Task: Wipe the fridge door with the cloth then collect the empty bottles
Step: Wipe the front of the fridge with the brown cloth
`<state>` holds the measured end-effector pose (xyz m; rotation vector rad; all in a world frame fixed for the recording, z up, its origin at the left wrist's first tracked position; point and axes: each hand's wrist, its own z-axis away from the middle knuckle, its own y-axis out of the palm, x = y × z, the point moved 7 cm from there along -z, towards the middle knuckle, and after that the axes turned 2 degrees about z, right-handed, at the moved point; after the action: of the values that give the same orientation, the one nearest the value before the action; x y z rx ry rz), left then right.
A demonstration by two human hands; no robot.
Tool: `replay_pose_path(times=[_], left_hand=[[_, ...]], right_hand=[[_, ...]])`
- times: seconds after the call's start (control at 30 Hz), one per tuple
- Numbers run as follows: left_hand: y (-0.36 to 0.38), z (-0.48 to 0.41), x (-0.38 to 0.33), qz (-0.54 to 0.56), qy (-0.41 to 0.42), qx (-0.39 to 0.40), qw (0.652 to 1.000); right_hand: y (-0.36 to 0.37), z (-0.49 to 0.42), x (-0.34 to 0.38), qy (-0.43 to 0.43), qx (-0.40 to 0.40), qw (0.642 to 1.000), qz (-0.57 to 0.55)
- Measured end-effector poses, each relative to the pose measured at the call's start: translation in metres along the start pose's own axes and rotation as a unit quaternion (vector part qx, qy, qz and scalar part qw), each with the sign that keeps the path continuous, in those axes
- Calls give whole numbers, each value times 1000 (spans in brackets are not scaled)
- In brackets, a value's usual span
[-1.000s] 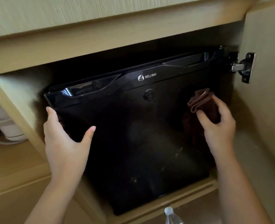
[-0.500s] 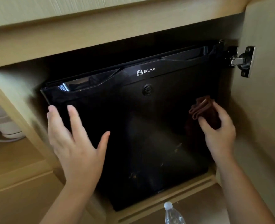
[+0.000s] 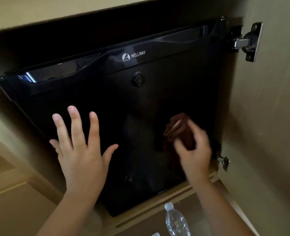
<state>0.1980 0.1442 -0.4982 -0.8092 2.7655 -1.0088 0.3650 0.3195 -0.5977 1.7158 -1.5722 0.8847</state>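
A glossy black fridge door point(image 3: 140, 103) with a white logo and a round lock sits closed inside a wooden cabinet. My left hand point(image 3: 80, 150) is spread flat with fingers apart over the door's lower left part. My right hand point(image 3: 193, 150) grips a bunched dark brown cloth point(image 3: 178, 130) and presses it on the door's lower right area; the hand is blurred by motion. A clear plastic bottle point(image 3: 175, 220) with a white cap stands on the floor below the fridge. The white cap of a second bottle point(image 3: 156, 234) peeks in at the bottom edge.
The cabinet door point(image 3: 273, 116) stands open on the right, hung on a metal hinge point(image 3: 248, 42) at the top and a second hinge point(image 3: 223, 161) lower down. A wooden ledge point(image 3: 158, 212) runs under the fridge. A cabinet panel point(image 3: 13, 201) lies at lower left.
My left hand left the door's left edge and moved right onto its face, fingers spread. My right hand slid the cloth down and to the left. The view came closer.
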Motion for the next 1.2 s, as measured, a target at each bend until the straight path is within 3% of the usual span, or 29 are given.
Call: replay_pose_path(times=[0.1, 0.17, 0.3, 0.43, 0.5, 0.57, 0.7, 0.8, 0.9, 1.07, 1.2], left_hand=[[0, 0, 0, -10, 3, -6, 1000], [1, -1, 0, -18, 5, -8, 1000], [2, -1, -1, -24, 5, -13, 1000], [1, 0, -1, -25, 7, -22, 999], [0, 0, 0, -28, 11, -29, 999], [-1, 0, 0, -27, 14, -33, 999], [-1, 0, -1, -22, 12, -26, 999], [1, 0, -1, -21, 10, -20, 1000], [2, 0, -1, -19, 9, -17, 1000], [1, 0, -2, -11, 8, -14, 1000], [0, 1, 0, -11, 10, -12, 1000]], right_hand=[[-38, -28, -27, 54, -68, 996, -12], [-46, -31, -37, 66, -58, 996, 3], [-22, -3, -30, 39, 9, 999, 15], [21, 42, -18, 11, 153, 988, 35], [32, 56, -15, 4, 187, 982, 40], [27, 50, -17, 3, 156, 987, 48], [-18, 10, -35, 41, 16, 999, 11], [-34, 0, -50, 68, 2, 997, 29], [-21, 18, -52, 86, 23, 996, 9], [34, 79, -41, 44, 183, 981, 54], [25, 69, -44, 46, 156, 986, 41]])
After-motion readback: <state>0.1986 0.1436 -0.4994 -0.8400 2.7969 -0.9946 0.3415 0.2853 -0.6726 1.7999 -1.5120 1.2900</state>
